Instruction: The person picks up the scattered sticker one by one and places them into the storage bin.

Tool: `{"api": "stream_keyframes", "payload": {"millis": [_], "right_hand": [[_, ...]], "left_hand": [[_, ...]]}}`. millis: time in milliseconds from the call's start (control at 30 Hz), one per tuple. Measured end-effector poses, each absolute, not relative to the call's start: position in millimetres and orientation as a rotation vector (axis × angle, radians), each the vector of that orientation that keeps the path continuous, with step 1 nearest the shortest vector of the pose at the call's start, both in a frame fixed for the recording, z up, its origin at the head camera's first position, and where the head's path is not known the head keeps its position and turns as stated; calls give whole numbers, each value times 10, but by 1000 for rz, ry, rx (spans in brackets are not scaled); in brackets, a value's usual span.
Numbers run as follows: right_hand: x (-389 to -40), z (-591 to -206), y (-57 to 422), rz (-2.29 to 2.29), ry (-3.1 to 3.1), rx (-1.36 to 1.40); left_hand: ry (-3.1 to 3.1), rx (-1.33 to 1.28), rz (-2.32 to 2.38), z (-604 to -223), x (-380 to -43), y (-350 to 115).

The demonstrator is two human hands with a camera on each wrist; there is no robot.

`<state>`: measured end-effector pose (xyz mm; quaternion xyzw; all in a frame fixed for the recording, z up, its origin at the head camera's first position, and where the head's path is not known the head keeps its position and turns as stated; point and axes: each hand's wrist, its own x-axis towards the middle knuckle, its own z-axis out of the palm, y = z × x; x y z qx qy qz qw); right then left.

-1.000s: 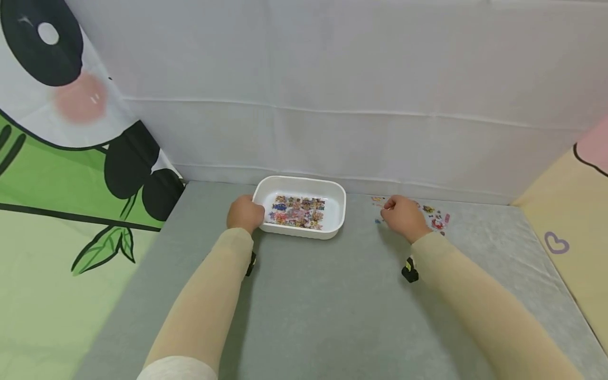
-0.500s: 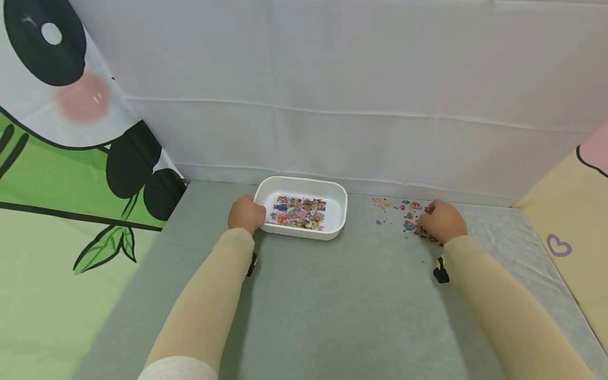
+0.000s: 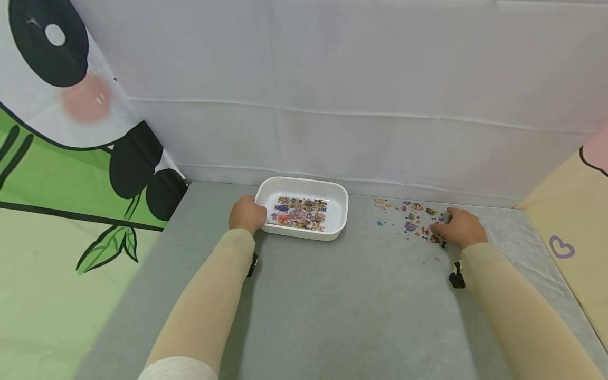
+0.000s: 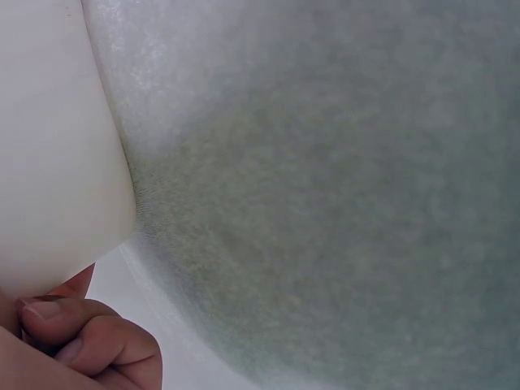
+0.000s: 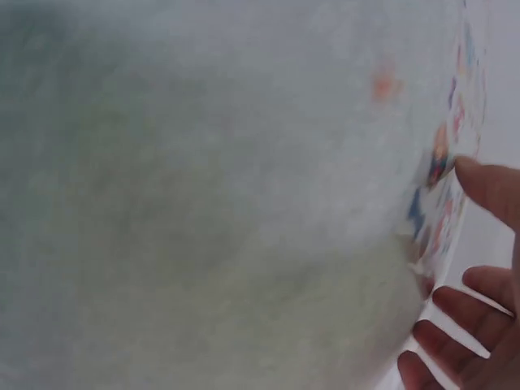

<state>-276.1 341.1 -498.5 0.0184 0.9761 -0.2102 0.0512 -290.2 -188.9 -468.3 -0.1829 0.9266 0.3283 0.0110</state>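
Note:
My left hand (image 3: 248, 215) grips the left end of a white plastic tray (image 3: 338, 224); in the left wrist view its fingers (image 4: 122, 345) curl close by the tray's pale wall. Flat colourful cutouts (image 3: 299, 214), like small stickers, cover the tray's floor. Over at the right, my right hand (image 3: 459, 228) is among loose scattered cutouts (image 3: 411, 226) of the same sort on the grey cloth. Its thumb (image 5: 487, 188) and fingers are spread apart in the right wrist view, and nothing shows between them. Part of the scatter is hidden behind this hand.
A grey cloth (image 3: 351, 306) covers the tabletop. White fabric (image 3: 332, 142) rises right behind the tray and cutouts. Printed cartoon panels flank the table, a green one (image 3: 57, 174) at left and a yellow one (image 3: 546, 211) at right.
My right hand has moved rightward across the loose cutouts, uncovering more of them, and its fingers have spread. The left hand stays at the tray's left end.

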Motion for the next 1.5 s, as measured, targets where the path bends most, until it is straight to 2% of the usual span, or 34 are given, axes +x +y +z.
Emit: {"api": "stream_keyframes", "payload": {"millis": [1133, 1500], "right_hand": [[-2708, -4960, 3432, -542, 2965, 30], [-2831, -4982, 3527, -620, 2964, -59]], "left_hand": [[2912, -557, 1018, -4683, -2880, -1899], [2889, -590, 1016, -4659, -2874, -1865]]}}
